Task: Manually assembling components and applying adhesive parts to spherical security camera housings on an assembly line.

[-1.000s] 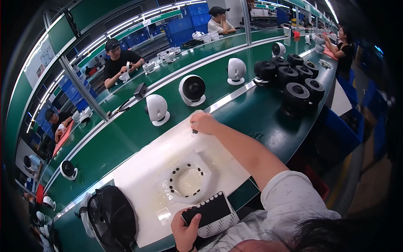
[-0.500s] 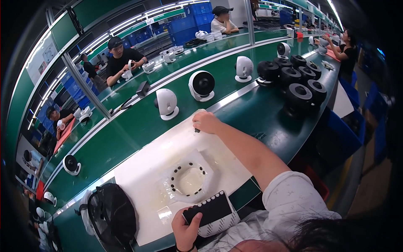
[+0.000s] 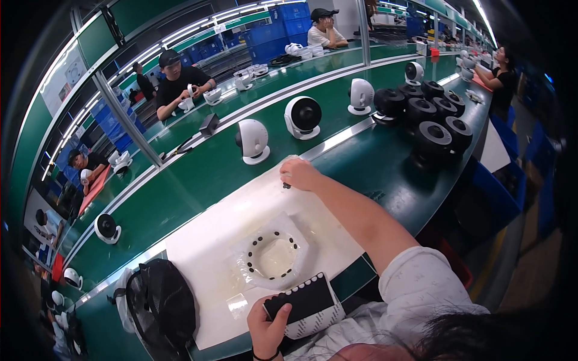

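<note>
Near the front edge, my left hand (image 3: 268, 328) grips a sheet of black foam pads (image 3: 304, 299), thumb on top. The sheet has scalloped round cut-outs along its upper edge and a pale printed lower part. My right hand (image 3: 299, 174) reaches to the far corner of a white board (image 3: 217, 216), its fingers curled together. A few small black round pads (image 3: 286, 186) show right by those fingertips; anything inside the grip is hidden. Between the hands lies a whitish translucent ring (image 3: 295, 272) on the board, with several black round pads spaced around it.
A black mesh bag (image 3: 161, 301) lies at the left. White fan-shaped units (image 3: 253, 142) stand on the green conveyor (image 3: 198, 180) beyond the board. Several black round units (image 3: 433, 133) crowd the right. A co-worker (image 3: 180, 84) handles a white part across the line.
The white units on the conveyor have shifted rightward, and the view has tilted slightly. Both my hands stay in nearly the same places, the left one still gripping the sheet.
</note>
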Demonstrator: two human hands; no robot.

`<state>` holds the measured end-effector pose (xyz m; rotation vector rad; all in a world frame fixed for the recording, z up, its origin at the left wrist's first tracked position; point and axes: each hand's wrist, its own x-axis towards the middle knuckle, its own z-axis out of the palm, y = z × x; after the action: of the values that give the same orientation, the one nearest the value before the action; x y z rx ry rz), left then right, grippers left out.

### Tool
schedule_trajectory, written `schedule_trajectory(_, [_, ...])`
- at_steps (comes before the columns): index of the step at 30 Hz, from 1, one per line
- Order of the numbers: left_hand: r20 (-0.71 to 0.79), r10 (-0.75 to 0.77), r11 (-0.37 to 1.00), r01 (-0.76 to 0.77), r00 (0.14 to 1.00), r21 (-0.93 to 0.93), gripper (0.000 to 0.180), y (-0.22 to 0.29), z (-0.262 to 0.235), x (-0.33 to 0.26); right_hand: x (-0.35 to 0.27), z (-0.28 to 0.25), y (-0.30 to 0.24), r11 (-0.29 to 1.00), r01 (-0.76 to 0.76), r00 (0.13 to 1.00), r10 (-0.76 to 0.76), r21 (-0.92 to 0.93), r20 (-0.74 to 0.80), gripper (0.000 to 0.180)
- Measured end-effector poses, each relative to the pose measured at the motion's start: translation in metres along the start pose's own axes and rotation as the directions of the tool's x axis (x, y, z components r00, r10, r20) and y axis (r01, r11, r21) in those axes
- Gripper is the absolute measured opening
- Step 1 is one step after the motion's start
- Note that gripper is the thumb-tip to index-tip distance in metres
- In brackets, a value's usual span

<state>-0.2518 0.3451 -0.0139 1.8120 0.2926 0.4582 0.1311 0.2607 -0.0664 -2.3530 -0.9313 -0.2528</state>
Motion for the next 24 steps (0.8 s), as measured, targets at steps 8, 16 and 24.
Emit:
schedule_trajectory(8, [0.018, -0.050, 0.998, 0.050, 0.999, -0.036, 0.026, -0.003, -0.001, 0.001, 0.012, 0.002, -0.007, 0.995, 0.084, 0.996, -0.083, 0.051, -0.021, 0.028])
schedule_trajectory(16, [0.067, -0.151, 0.989, 0.150, 0.986, 0.014, 0.027, -0.005, -0.005, 0.002, 0.067, 0.026, -0.012, 0.995, -0.089, 0.996, 0.090, 0.048, -0.022, 0.040])
schedule_trajectory(24, [0.141, -0.273, 0.960, 0.280, 0.952, -0.027, 0.029, -0.015, -0.011, 0.001, 0.088, 0.035, 0.010, 0.974, -0.094, 0.995, 0.084, -0.208, -0.059, 0.049])
